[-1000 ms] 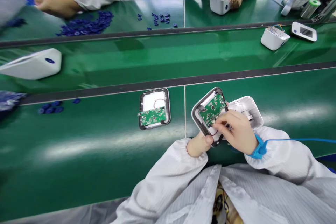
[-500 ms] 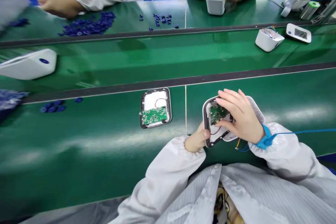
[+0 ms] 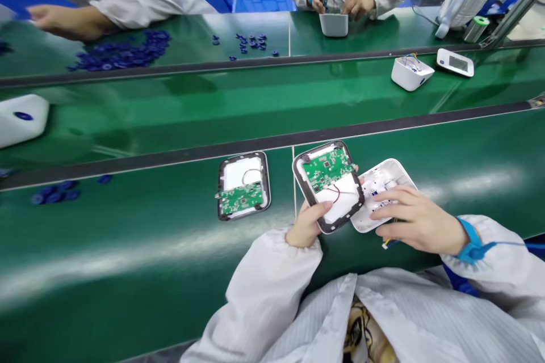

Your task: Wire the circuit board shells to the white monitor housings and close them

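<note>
Left hand grips the circuit-board panel, right hand spreads over the white shell

Far left, folks, a white plastic casing (image 3: pixel 21 120) with a dark blue oval button sits on the green strip between the rails. On the near counter (image 3: pixel 149 272) there's a cluster of round dark blue pieces (image 3: pixel 55 193), with one lying just apart. Across the way, a co-worker's hand (image 3: pixel 70 21) is beside a big heap of blue pieces (image 3: pixel 123 52).

Coming right, a black-rimmed white panel (image 3: pixel 243 186) lies flat, green board up. And here's the action: the left hand (image 3: pixel 307 224) has a firm hold on a second black-rimmed panel (image 3: pixel 328 187) by its lower edge, thumb on the inner face, tilted up, its green circuit board (image 3: pixel 326 169) and a thin red wire on show!

Beyond, another co-worker has both hands at a small white box (image 3: pixel 334 25). Back near, an open white plastic shell (image 3: pixel 369 207) lies on the counter, partly behind the held panel. The right hand (image 3: pixel 415 220) is over it, unclenched, fingers spread; I can't tell whether they touch. Yellow-and-blue wires (image 3: pixel 389 241) poke out below, and a blue wrist strap (image 3: pixel 472 244) circles that wrist.

Farther over, on the strip, a white casing with wires (image 3: pixel 411 74) stands near a white unit with a grey screen (image 3: pixel 455 62).
</note>
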Demonstrator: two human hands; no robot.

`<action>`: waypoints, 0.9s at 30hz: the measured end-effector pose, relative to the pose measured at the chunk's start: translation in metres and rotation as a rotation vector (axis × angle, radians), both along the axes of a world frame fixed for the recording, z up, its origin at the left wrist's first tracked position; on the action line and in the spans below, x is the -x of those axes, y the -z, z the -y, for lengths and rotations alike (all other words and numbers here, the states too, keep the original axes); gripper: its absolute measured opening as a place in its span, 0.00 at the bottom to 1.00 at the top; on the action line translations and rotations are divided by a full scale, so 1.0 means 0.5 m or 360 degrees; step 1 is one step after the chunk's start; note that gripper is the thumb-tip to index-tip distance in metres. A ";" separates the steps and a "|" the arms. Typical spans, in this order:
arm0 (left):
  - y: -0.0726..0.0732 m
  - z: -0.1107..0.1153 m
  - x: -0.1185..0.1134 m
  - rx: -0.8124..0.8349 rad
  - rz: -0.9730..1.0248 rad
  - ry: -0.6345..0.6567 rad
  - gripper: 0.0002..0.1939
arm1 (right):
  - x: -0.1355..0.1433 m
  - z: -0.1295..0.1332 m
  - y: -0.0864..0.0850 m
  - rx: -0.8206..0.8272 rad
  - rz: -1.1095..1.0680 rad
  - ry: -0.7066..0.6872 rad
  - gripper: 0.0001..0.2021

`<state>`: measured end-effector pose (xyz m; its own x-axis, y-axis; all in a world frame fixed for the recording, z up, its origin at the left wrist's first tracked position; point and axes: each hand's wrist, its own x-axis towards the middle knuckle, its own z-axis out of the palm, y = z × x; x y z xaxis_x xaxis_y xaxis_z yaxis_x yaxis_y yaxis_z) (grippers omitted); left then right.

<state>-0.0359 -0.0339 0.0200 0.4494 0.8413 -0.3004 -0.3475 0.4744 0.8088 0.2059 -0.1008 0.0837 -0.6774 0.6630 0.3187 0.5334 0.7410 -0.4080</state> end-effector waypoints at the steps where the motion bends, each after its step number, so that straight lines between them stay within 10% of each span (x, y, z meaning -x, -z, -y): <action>1: 0.000 0.000 -0.001 0.0009 -0.0016 -0.0016 0.32 | 0.000 -0.012 -0.001 0.0073 -0.0074 0.0020 0.08; 8: 0.001 0.003 0.000 0.0015 0.0138 0.0034 0.36 | 0.028 -0.119 -0.045 0.0830 0.0185 0.0445 0.08; 18: -0.016 0.014 0.007 0.0012 0.0359 0.0203 0.29 | 0.037 -0.133 0.008 0.0230 -0.0274 0.0691 0.08; 27: -0.010 0.018 0.002 0.0067 0.0351 0.0198 0.31 | 0.049 -0.120 0.023 0.0153 -0.0009 0.0927 0.09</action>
